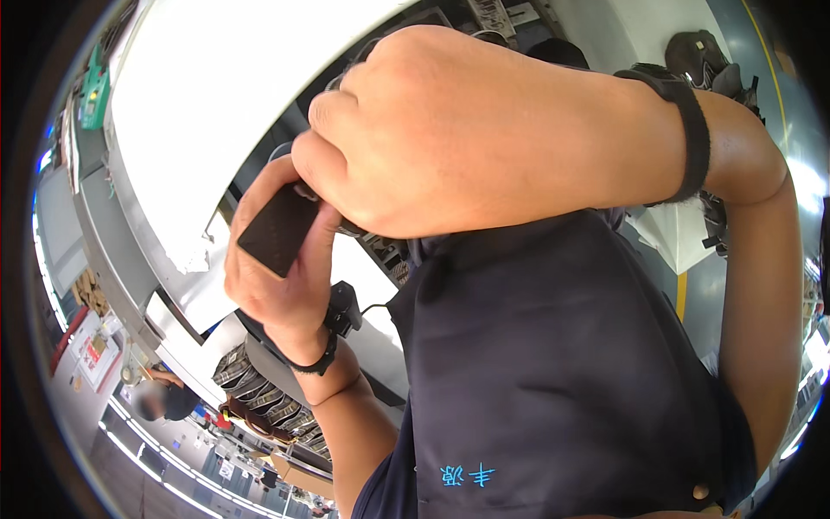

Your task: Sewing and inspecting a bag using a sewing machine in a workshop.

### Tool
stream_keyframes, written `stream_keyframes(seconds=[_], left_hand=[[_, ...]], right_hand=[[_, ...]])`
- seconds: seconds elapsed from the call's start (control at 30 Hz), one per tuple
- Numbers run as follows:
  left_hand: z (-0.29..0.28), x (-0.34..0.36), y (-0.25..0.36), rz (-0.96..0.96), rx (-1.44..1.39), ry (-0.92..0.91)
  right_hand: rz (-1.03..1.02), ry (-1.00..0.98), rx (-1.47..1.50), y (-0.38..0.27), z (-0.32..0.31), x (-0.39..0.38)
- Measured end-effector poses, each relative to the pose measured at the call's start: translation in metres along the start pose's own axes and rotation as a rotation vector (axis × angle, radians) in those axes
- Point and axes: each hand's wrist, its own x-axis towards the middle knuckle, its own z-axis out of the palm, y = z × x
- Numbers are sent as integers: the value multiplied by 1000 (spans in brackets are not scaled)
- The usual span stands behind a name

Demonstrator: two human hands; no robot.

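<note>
My left hand (281, 281) is closed round a flat, dark rectangular piece (279, 228), its thumb and fingers along the edges. The piece is tilted, with its broad face showing. Right above it, my right hand (411, 130) is curled shut with its back turned up, close against the piece's upper end. Its fingertips are hidden behind the hand, so what they grip cannot be made out. A black band (687, 130) circles my right wrist, and a small black device (343, 310) sits by my left wrist.
A bright white surface (190, 95) spreads beyond my hands. Dark, striped bundles (259, 389) are stacked at the lower left, where another person (169, 400) is farther off. A green device (95, 91) is at the far left. A black bag (696, 59) lies upper right.
</note>
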Motion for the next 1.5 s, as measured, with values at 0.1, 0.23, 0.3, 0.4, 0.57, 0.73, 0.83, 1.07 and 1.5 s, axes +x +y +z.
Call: stream_keyframes(seconds=[0.1, 0.23, 0.3, 0.4, 0.57, 0.73, 0.83, 1.07, 1.5], left_hand=[[-8, 0, -7, -25, 48, -27], [-27, -7, -25, -223, -140, 197], [-37, -13, -37, -338, -246, 270], [-43, -16, -64, -295, -348, 247], [-29, -23, -96, -422, -454, 189], [-18, -27, -115, -569, -537, 245], [-15, -30, -125, -647, -537, 271], [-14, -33, -137, -677, -641, 238], [-44, -45, -149, -763, -1039, 381]], right_hand=[[157, 21, 35, -1, 7, -11], [307, -302, -32, 24, -8, -54], [351, -282, -102, 34, -11, -72], [444, -218, -173, 43, -11, -89], [483, -245, 3, 54, 3, -103], [694, -196, 571, 68, 45, -123], [597, -172, 437, 80, 70, -128], [536, -158, 150, 104, 103, -114], [602, -188, 624, 50, -7, -79]])
